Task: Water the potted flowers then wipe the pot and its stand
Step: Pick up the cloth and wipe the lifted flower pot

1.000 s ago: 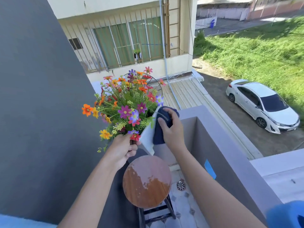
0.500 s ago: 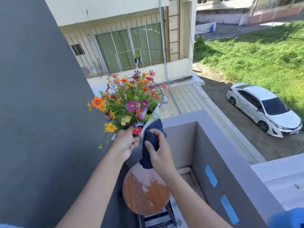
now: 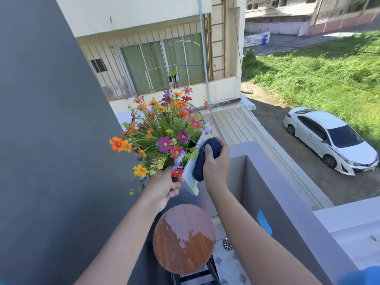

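you hold the white pot (image 3: 190, 173) lifted and tilted in the air above the round stand (image 3: 184, 238), clear of it, on a balcony corner. only a slanted strip of the pot's smooth pale wall shows; the rest is buried under the flowers (image 3: 162, 136) or covered by your hands, so its full shape cannot be made out. your left hand (image 3: 163, 187) is closed around the pot's near lower side, fingers curled under the blooms, the grip point itself hidden by petals. your right hand (image 3: 216, 164) is clenched on a bunched dark blue cloth (image 3: 205, 159), pressing it against the pot's outer wall near the rim. the cloth looks soft and thick, folded into a lump; its far end is tucked under your fingers.

the flowers are a dense spray of small daisy-shaped heads in orange, magenta, red, yellow and purple on thin green stems; whether they are real cannot be told. the stand's disc top is reddish-brown wood grain with a large pale patch where the finish has worn or peeled; its dark legs are cut off at the bottom edge. a grey parapet (image 3: 287, 202) runs to your right, with a blue tape patch (image 3: 264, 222) on its inner face and a metal floor drain (image 3: 227, 243) partly hidden behind your forearm. a white car (image 3: 331, 138) sits parked below.
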